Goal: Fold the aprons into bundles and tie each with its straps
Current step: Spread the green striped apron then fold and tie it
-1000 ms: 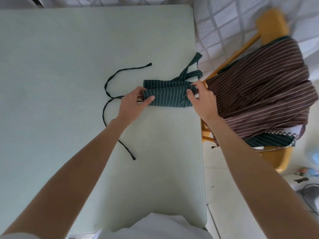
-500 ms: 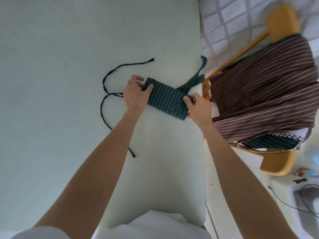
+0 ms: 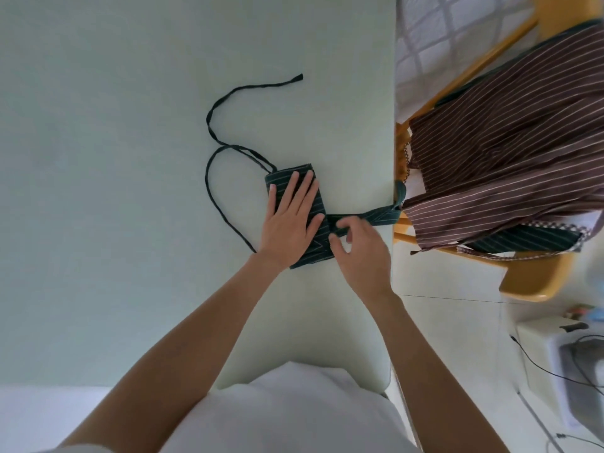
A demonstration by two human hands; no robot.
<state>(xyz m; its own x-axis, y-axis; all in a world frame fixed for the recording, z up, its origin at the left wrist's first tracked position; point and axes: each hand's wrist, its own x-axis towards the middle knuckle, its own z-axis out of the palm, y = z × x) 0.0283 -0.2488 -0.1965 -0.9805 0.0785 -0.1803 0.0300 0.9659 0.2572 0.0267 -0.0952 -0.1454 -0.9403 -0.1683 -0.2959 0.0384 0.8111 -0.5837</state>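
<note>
A dark green striped apron (image 3: pixel 318 246), folded into a narrow bundle, lies on the pale green table (image 3: pixel 130 223) near its right edge. My left hand (image 3: pixel 291 220) lies flat on the bundle with straight fingers and presses it down. My right hand (image 3: pixel 356 246) pinches the wide neck strap (image 3: pixel 376 215) where it leaves the bundle; the strap runs right to the table edge. Two thin waist ties (image 3: pixel 225 148) curl loose across the table to the left and behind the bundle.
A yellow wooden chair (image 3: pixel 536 282) stands right of the table, draped with a brown striped apron (image 3: pixel 506 158) and another dark green one (image 3: pixel 523 241) under it. A white device with cables (image 3: pixel 555 361) sits on the floor at lower right.
The bundle has turned from lying across to pointing away from me and has come nearer. My left hand went from gripping its end to pressing flat on top. My right hand moved onto the neck strap.
</note>
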